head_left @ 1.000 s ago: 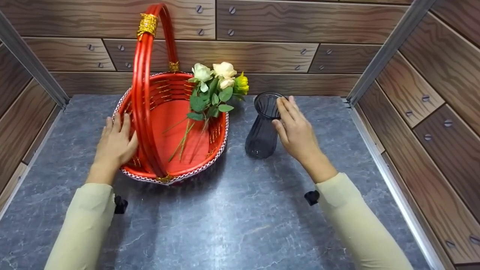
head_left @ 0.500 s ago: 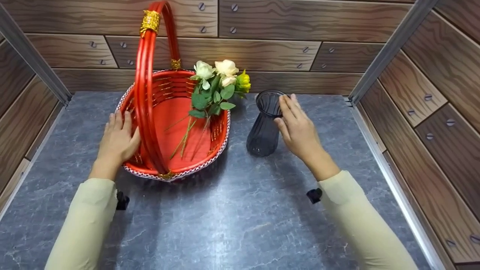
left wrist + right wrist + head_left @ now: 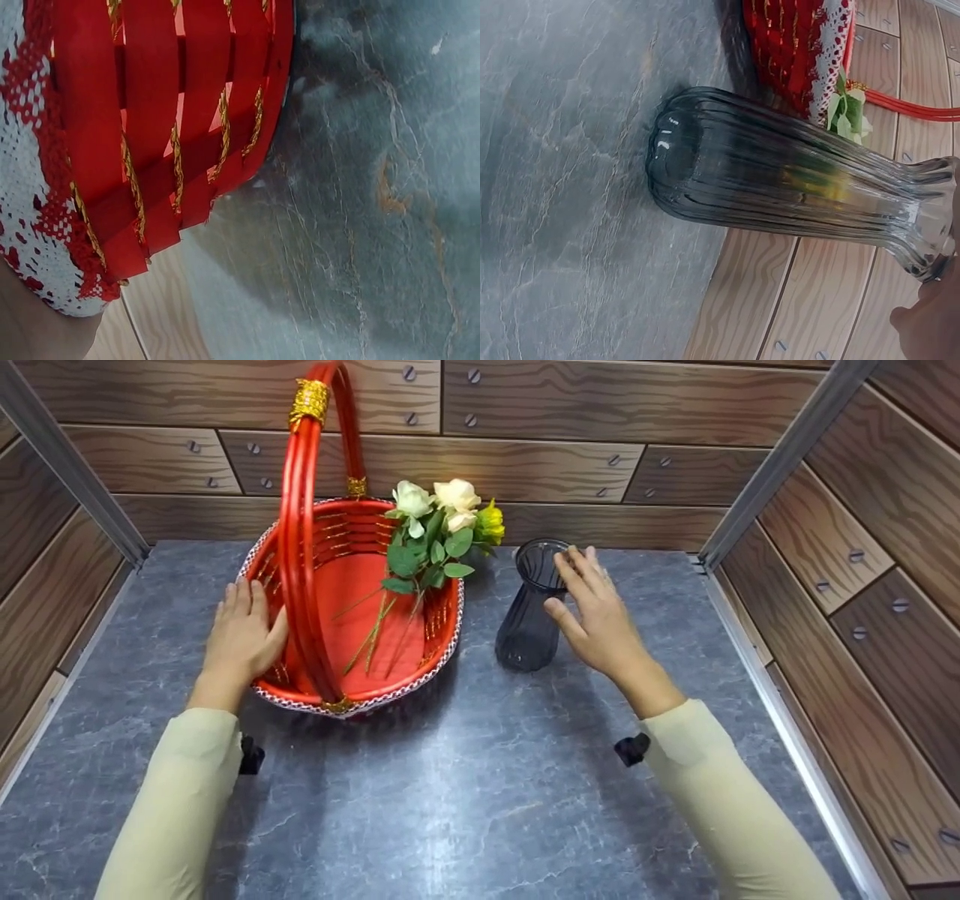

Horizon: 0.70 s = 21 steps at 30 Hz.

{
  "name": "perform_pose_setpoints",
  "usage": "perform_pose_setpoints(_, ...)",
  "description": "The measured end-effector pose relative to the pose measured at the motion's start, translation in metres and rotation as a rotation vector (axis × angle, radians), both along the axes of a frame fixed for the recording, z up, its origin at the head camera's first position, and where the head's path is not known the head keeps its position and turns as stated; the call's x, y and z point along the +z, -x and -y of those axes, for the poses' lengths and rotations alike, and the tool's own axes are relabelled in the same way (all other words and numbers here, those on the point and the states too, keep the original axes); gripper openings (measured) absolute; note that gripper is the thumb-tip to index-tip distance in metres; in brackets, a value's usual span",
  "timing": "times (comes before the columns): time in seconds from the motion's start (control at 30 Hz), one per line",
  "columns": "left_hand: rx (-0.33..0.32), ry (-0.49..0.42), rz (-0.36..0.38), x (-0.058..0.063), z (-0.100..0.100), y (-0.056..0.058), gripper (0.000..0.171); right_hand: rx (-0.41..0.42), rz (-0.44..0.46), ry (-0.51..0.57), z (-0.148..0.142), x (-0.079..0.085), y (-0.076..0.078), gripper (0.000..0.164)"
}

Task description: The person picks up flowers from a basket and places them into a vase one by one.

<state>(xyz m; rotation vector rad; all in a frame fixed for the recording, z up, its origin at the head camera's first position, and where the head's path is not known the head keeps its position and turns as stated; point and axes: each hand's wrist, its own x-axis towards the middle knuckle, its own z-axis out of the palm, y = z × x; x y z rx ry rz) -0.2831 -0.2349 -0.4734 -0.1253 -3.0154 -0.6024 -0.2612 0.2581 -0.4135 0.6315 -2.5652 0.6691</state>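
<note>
A red woven basket (image 3: 356, 615) with a tall arched handle (image 3: 300, 525) stands on the left. My left hand (image 3: 244, 637) rests on its left rim, fingers straight. In the left wrist view, part of that hand shows below the basket's white-and-red trim (image 3: 45, 217). Flowers with cream and yellow heads (image 3: 457, 499) lean over the basket's right rim, their stems inside. To the right, a dark ribbed glass vase (image 3: 529, 634) stands upright. My right hand (image 3: 600, 622) is at the right side of its mouth, fingers spread and fairly straight; whether they touch the rim is unclear.
The grey marbled tabletop (image 3: 442, 787) extends in front of the basket and vase. Wood-patterned panels (image 3: 555, 472) rise behind and at both sides, with metal frame posts (image 3: 780, 450) at the corners. A small black device (image 3: 632, 749) sits at my right wrist.
My right hand's fingers have spread slightly and the thumb has shifted a little from the vase. My left hand stays on the basket rim. The head view has shifted slightly.
</note>
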Motion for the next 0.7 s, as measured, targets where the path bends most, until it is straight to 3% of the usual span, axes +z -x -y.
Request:
perform_pose_setpoints(0.23, 0.004, 0.005, 0.006, 0.000, 0.000, 0.001, 0.086, -0.005, 0.011, 0.049, 0.006, 0.004, -0.004, 0.061)
perform_pose_setpoints(0.57, 0.007, 0.012, 0.018, 0.000, 0.000, 0.000, 0.087, 0.102, -0.285, 0.279, 0.044, 0.011, -0.019, 0.052)
perform_pose_setpoints(0.7, 0.000, 0.016, 0.018, 0.001, -0.002, 0.000, 0.087, 0.155, -0.284, 0.356, 0.067, 0.014, -0.029, 0.050)
